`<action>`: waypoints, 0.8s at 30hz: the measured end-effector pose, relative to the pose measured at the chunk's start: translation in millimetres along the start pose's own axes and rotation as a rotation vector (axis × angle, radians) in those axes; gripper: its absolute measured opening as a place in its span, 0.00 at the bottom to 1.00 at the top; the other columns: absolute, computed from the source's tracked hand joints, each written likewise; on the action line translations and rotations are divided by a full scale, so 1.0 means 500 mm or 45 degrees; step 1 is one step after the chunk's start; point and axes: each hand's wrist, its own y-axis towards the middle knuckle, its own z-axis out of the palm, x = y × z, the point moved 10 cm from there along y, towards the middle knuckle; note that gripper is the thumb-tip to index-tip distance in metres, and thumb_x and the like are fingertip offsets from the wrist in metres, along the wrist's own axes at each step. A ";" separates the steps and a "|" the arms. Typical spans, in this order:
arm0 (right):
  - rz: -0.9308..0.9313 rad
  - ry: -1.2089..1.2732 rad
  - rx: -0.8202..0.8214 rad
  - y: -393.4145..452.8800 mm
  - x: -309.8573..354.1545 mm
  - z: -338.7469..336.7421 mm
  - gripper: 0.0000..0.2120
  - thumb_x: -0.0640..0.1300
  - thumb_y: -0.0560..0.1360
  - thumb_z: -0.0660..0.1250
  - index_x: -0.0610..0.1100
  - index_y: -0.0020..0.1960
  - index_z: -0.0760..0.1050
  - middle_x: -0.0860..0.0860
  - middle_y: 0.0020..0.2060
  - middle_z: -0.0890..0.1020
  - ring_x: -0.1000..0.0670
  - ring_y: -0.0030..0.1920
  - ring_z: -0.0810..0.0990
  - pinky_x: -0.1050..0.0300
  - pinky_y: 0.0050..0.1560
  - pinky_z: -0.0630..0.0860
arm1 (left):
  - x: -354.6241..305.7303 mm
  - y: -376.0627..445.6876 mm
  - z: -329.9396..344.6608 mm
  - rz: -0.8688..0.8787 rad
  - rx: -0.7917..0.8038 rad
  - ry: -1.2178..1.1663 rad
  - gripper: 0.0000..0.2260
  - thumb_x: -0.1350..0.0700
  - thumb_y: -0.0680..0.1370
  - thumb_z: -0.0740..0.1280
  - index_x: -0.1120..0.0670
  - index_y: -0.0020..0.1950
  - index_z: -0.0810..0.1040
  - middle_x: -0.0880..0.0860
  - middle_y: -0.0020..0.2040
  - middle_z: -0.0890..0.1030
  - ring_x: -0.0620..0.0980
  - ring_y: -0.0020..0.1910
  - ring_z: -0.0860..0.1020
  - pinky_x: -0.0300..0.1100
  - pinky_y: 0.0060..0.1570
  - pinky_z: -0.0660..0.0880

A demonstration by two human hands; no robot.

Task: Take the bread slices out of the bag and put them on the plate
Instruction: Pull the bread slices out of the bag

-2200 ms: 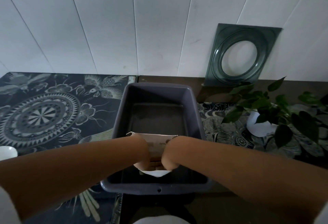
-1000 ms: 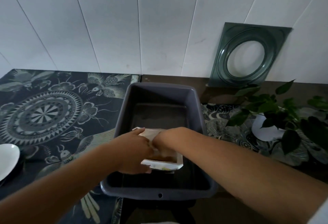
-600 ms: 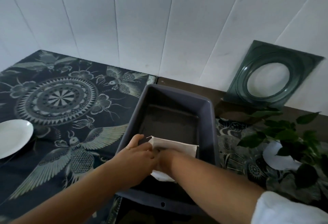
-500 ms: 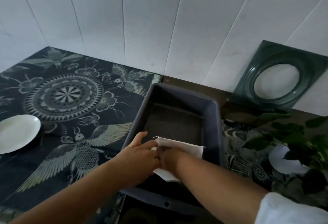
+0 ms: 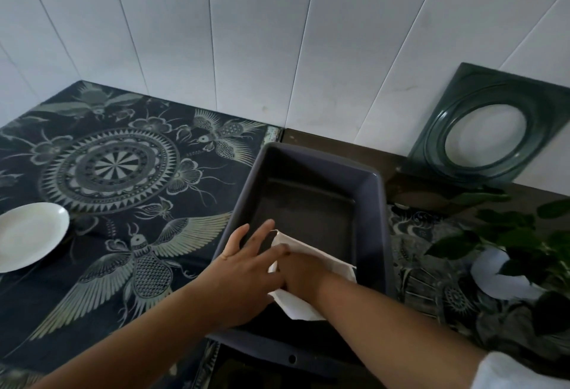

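Observation:
A white paper bag [image 5: 297, 305] lies in the near end of a dark grey plastic bin [image 5: 378, 222]. My left hand [image 5: 246, 265] rests on the bag's left edge, over the bin's left wall, with its fingers stretched out and apart. My right hand [image 5: 303, 273] lies on the bag with its fingers pushed under the paper at the bag's mouth, so they are hidden. No bread slice shows. The white plate [image 5: 29, 236] sits far to the left on the patterned cloth and holds nothing.
A dark cloth [image 5: 117, 169] with a mandala and bird print covers the table's left part. A green square frame [image 5: 490, 129] leans on the white wall at the back right. A leafy plant in a white pot [image 5: 505, 284] stands right of the bin.
My view has turned left, bringing the plate further in. My left fingers have spread out over the bag's edge. My right hand stays at the bag's mouth.

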 end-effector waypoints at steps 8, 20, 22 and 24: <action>-0.020 -0.224 0.189 -0.017 0.005 -0.029 0.19 0.50 0.79 0.63 0.42 0.65 0.74 0.43 0.61 0.79 0.41 0.61 0.78 0.48 0.61 0.73 | 0.004 0.008 -0.021 -0.044 -0.051 -0.275 0.17 0.46 0.72 0.69 0.46 0.59 0.72 0.54 0.69 0.73 0.57 0.72 0.66 0.64 0.66 0.65; 0.041 -0.113 0.128 -0.135 0.034 -0.125 0.12 0.42 0.77 0.64 0.40 0.59 0.76 0.40 0.55 0.81 0.38 0.54 0.80 0.47 0.45 0.74 | -0.007 -0.010 0.031 -0.287 -0.061 -1.093 0.41 0.38 0.75 0.63 0.47 0.78 0.41 0.40 0.78 0.39 0.34 0.75 0.44 0.26 0.69 0.49; 0.042 -0.223 0.261 -0.146 0.046 -0.126 0.18 0.44 0.77 0.66 0.41 0.66 0.73 0.43 0.58 0.79 0.39 0.55 0.79 0.45 0.52 0.74 | -0.028 -0.012 0.033 -0.279 -0.056 -1.168 0.43 0.39 0.75 0.63 0.48 0.78 0.37 0.41 0.78 0.35 0.32 0.74 0.40 0.24 0.67 0.47; -0.023 -0.316 0.225 -0.157 0.062 -0.152 0.19 0.45 0.74 0.69 0.44 0.64 0.74 0.45 0.52 0.79 0.43 0.46 0.78 0.48 0.44 0.75 | -0.041 -0.016 0.032 -0.291 -0.077 -1.265 0.44 0.39 0.76 0.63 0.48 0.77 0.34 0.42 0.77 0.32 0.34 0.74 0.37 0.24 0.68 0.46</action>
